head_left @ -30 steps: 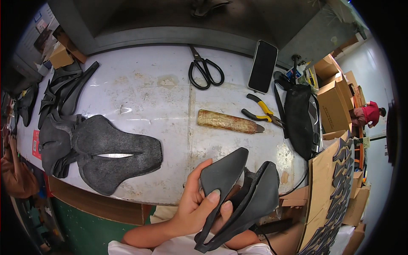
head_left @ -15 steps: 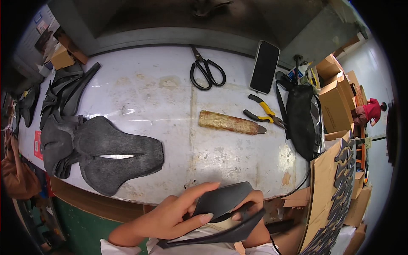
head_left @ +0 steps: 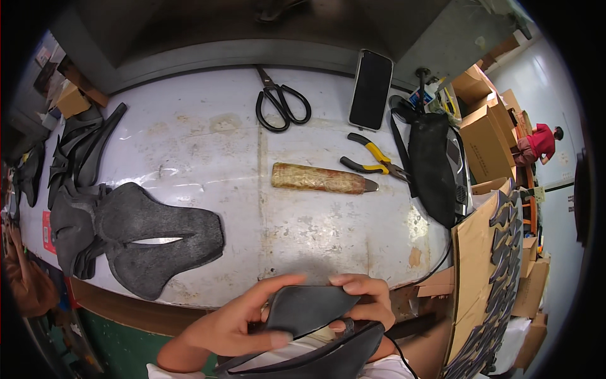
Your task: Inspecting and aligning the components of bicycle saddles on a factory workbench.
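Note:
Close to my body, both hands hold a black saddle cover (head_left: 312, 309), a smooth, bent sheet with a gap through its middle. My left hand (head_left: 243, 322) grips its left side, thumb along the near edge. My right hand (head_left: 371, 302) pinches the right side, with fingers over the upper edge. A lower flap of the cover hangs across my lap, partly cut off by the frame's lower edge. On the left of the table lies a dark grey, saddle-shaped piece (head_left: 164, 221) with a slot, overlapping more such pieces (head_left: 72, 230).
A tape-wrapped blade (head_left: 319, 179), yellow-and-black pliers (head_left: 377, 158), black-handled scissors (head_left: 281, 107) and a phone (head_left: 371, 88) lie on the white table (head_left: 208, 151). A black pouch (head_left: 434, 170) borders the right side. Beyond are cardboard boxes (head_left: 483, 142) and a person in red (head_left: 540, 142).
The cover has turned in my hands, and its lower flap now opens wider toward me. My right fingers have moved up onto its top edge. The whole view has shifted slightly.

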The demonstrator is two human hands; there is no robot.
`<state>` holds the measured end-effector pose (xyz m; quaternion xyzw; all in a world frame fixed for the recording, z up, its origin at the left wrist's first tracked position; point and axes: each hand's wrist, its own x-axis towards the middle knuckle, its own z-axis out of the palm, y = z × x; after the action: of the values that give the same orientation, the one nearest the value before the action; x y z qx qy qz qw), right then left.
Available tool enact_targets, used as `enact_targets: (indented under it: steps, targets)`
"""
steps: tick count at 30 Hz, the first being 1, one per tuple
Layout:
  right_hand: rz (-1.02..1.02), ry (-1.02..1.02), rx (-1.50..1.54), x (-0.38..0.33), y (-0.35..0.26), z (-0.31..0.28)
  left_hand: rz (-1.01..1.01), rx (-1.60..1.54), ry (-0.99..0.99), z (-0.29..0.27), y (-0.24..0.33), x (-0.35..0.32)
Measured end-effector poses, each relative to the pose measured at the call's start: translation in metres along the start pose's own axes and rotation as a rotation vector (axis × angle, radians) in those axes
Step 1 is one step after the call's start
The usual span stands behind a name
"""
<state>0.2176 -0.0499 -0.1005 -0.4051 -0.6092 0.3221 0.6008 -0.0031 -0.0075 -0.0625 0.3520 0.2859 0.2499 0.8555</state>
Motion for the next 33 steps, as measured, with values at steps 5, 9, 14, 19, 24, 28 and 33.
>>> enact_targets:
  steps: [5, 9, 14, 19, 24, 28, 33]
  targets:
    - [-0.095, -0.132, -0.100, -0.005, -0.013, -0.005, 0.097, 0.978, 0.033, -0.005, 0.025, -0.001]
    - [-0.223, -0.414, -0.185, -0.005, -0.017, -0.002, 0.445, 1.270, 0.122, -0.003, 0.024, 0.007]
    - [-0.268, -0.242, -0.251, 0.000, -0.014, 0.001, 0.601, 1.116, -0.005, -0.003, 0.016, 0.004]
    - [-0.263, -0.231, -0.209, -0.004, -0.008, -0.003, 0.710, 1.367, 0.023, -0.001, 0.011, 0.001]
    - [-0.479, -0.125, -0.168, -0.011, 0.000, -0.001, 0.747, 1.369, -0.021, -0.001, 0.010, -0.001]
    - [-0.479, -0.157, -0.180, -0.012, 0.000, -0.002, 0.791, 1.385, 0.018, 0.002, 0.010, -0.002]
    - [-0.505, -0.019, -0.194, -0.017, 0.003, 0.006, 0.758, 1.410, 0.054, 0.008, 0.011, -0.002]
